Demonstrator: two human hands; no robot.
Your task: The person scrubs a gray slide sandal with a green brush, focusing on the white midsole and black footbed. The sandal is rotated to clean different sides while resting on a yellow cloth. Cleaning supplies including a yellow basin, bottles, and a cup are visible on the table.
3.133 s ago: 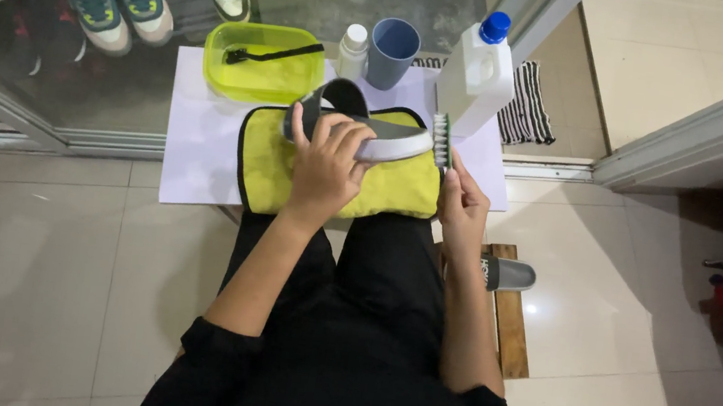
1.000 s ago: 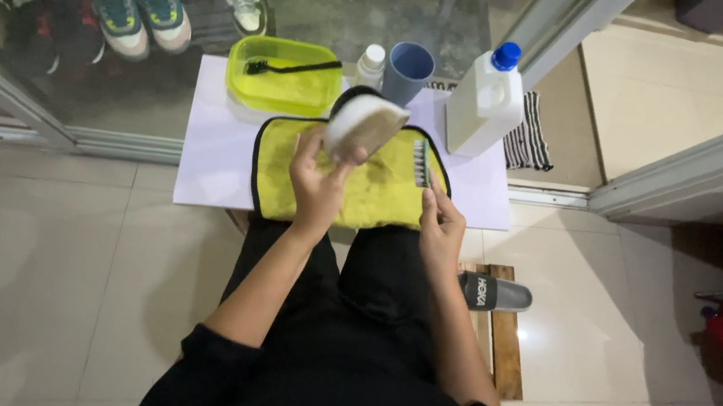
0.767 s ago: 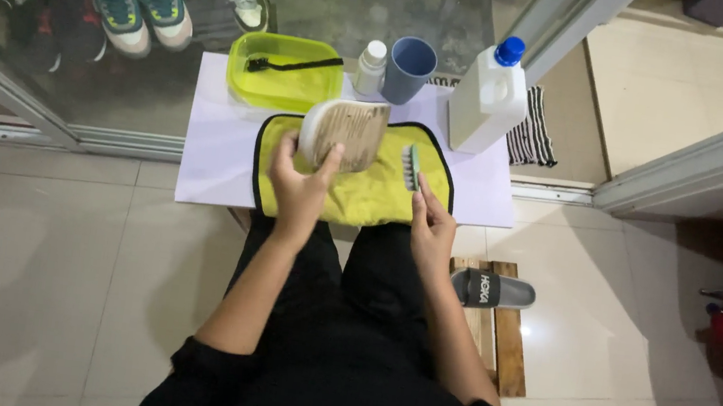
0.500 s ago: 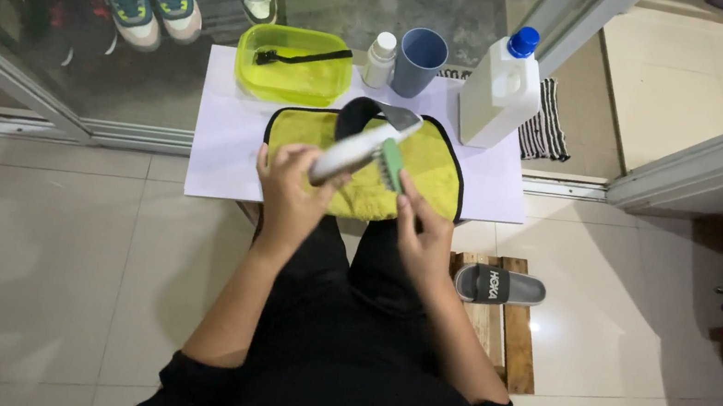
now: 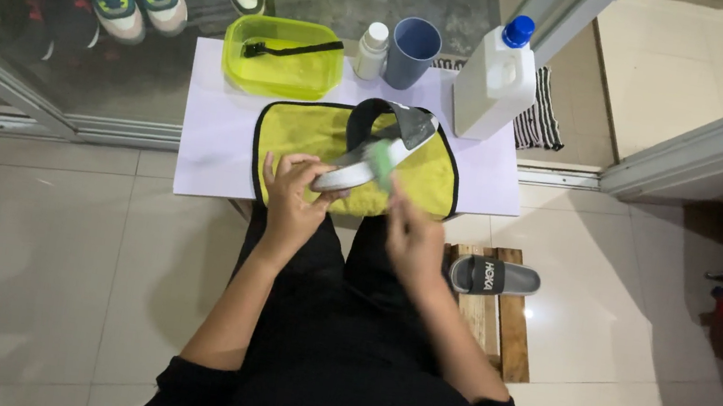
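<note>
the slide sandal (image 5: 376,144) is now tipped on its edge over the yellow cloth (image 5: 301,135) on the table (image 5: 214,119), left hand (image 5: 293,194) gripping its sole; right hand (image 5: 411,233) has brought the green brush (image 5: 379,161) against it, so scrubbing looks under way.

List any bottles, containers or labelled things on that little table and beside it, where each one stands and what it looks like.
Large jug: table's far right corner; white, rectangular, blue cap.
Small bottle: far edge, middle; white, round cap.
Cup: right beside the small bottle; blue-grey, round, open.
Tub: far left; yellow-green, rectangular, a black brush across it.
Slide sandal: on a wooden slat platform right of the table; grey strap with white lettering.
</note>
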